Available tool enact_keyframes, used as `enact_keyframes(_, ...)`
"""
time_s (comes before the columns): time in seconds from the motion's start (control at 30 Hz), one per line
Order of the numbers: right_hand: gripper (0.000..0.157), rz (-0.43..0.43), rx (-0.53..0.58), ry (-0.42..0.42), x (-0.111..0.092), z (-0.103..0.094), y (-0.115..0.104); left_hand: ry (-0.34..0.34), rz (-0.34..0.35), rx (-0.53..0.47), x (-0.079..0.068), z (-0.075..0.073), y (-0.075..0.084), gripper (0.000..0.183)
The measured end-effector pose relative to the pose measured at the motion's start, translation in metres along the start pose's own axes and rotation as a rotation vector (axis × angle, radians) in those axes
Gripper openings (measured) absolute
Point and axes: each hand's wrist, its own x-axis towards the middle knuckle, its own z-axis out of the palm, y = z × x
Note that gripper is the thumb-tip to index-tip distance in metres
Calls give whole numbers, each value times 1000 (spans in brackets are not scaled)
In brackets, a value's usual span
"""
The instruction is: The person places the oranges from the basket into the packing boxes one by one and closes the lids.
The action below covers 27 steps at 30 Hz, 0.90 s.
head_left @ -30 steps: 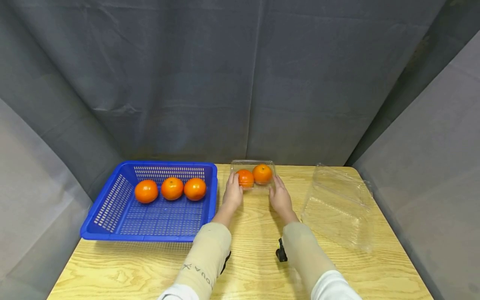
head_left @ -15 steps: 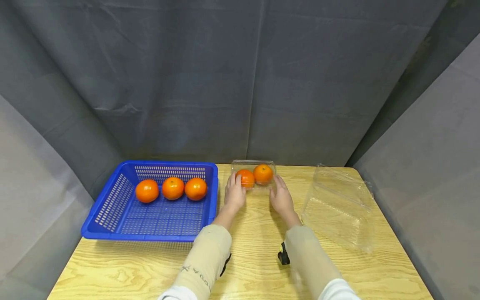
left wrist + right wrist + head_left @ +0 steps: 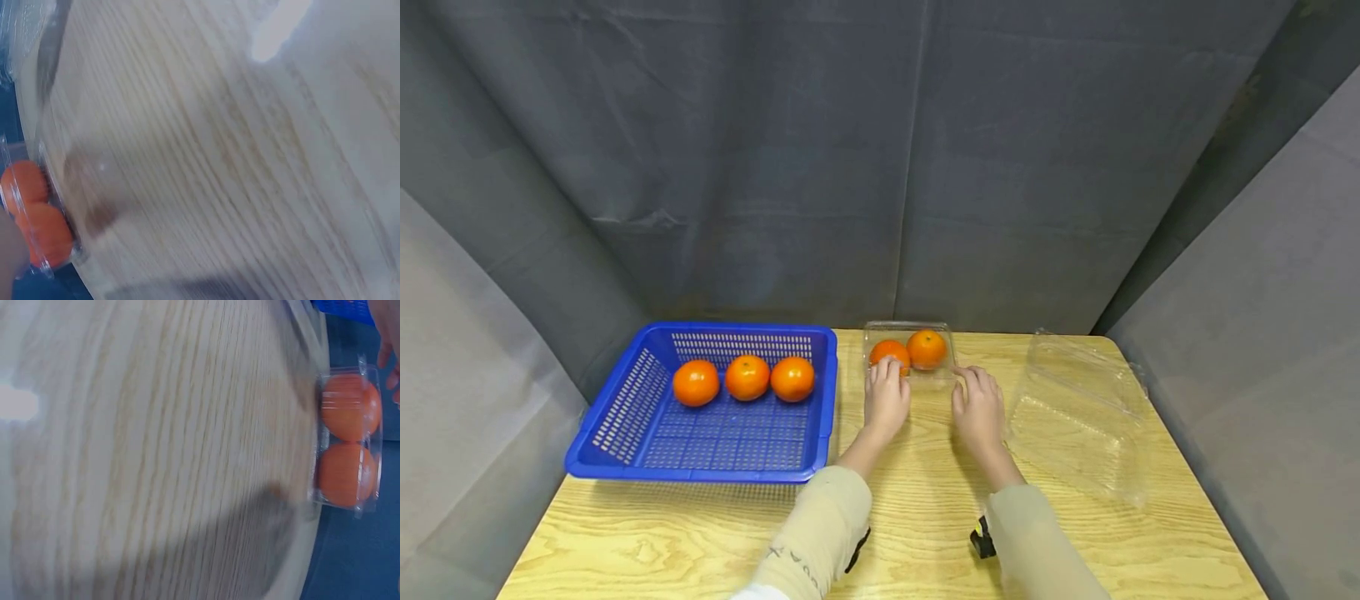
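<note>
Two oranges sit side by side in a small clear plastic container (image 3: 940,375) at the table's far edge: a left orange (image 3: 887,350) and a right orange (image 3: 927,349). Over the container's near left part, my left hand (image 3: 886,404) overlaps the left orange in the head view, its fingers loosely extended. By the near right corner is my right hand (image 3: 981,417), one finger reaching to the rim and nothing in its grasp. The right wrist view shows the container upright with both oranges and part of my left hand (image 3: 386,331) beyond it.
On the left stands a blue plastic basket (image 3: 700,475) with three oranges (image 3: 747,377) in a row. More clear plastic containers (image 3: 1075,417) lie at the right side of the wooden table (image 3: 917,533). A grey curtain (image 3: 775,167) hangs right behind the table.
My left hand has shifted right, from the container's left side to over its near edge. My right hand has drawn back and right from the container's side. The container stays in place.
</note>
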Motion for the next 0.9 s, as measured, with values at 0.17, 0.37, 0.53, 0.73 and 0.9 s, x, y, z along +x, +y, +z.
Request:
enact_keyframes(0.17, 20, 12, -8, 13, -6, -20, 3, -24, 81, 37, -6, 4, 7, 23)
enact_keyframes(0.37, 22, 58, -49, 1, -15, -47, 12, -106, 246, 151, -12, 10, 17, 22)
enact_keyframes(0.53, 21, 121, -61, 44, -20, -70, 24, -163, 291, 178, -15, 13, 29, 22)
enact_keyframes(0.73, 22, 167, -71, 98, -28, -93, 37, -217, 293, 161, -19, 19, 43, 24)
enact_keyframes(0.9, 22, 220, -94, 130, -37, -109, 48, -275, 284, 122, -21, 22, 56, 25)
